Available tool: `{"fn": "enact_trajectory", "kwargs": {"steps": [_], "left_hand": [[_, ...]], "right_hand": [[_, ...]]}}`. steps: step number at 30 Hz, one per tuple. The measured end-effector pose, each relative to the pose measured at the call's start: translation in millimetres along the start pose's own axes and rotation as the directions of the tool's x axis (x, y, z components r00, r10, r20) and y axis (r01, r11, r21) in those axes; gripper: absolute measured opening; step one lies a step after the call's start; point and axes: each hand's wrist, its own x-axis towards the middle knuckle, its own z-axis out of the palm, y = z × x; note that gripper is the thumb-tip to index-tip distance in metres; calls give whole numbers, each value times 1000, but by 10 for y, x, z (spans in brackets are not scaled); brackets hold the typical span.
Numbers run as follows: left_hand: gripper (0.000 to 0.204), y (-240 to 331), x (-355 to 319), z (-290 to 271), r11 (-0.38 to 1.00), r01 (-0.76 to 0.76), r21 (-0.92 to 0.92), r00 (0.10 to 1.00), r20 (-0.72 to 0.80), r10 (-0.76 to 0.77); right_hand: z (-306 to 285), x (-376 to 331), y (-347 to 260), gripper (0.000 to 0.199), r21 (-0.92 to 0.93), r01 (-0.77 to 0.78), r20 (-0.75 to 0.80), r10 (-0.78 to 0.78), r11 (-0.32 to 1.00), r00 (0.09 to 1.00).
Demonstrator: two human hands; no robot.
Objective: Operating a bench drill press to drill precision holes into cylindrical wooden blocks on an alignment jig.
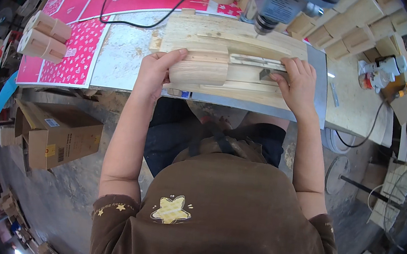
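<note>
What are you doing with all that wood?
A person sits at a workbench under a drill. The left hand grips a rounded wooden block lying on a wooden jig. The right hand presses down on the jig beside it. More wooden blocks lie off to the left.

Between our left hand (153, 71) and right hand (296, 82) a wooden jig (232, 55) lies on the workbench (120, 62), with a rounded wooden block (197, 72) on it just beside our left fingers and the drill press chuck (264, 24) hanging beyond our right hand. Left of our left hand, two shaped wooden blocks (46, 35) lie on printed sheets (71, 52), and a cable (140, 19) runs behind it. A cardboard box (57, 133) sits on the floor below our left arm, and a power tool (383, 72) rests well right of our right hand.
</note>
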Motion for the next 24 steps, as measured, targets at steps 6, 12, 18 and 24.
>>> {"fn": "enact_trajectory", "kwargs": {"steps": [6, 12, 18, 24], "left_hand": [[34, 284, 44, -506, 936, -196, 292, 968, -95, 232], [43, 697, 67, -1216, 596, -263, 759, 789, -186, 585], [30, 1064, 466, -1977, 96, 123, 988, 728, -156, 668], [30, 1156, 1245, -2605, -10, 311, 950, 685, -217, 696]], "right_hand": [[-26, -38, 14, 34, -23, -1, 22, 2, 1000, 1000], [-16, -68, 20, 35, -18, 24, 9, -24, 1000, 1000], [-26, -52, 1, 36, -23, -29, 64, 31, 999, 997], [-36, -59, -53, 36, -36, -83, 90, 86, 996, 992]]}}
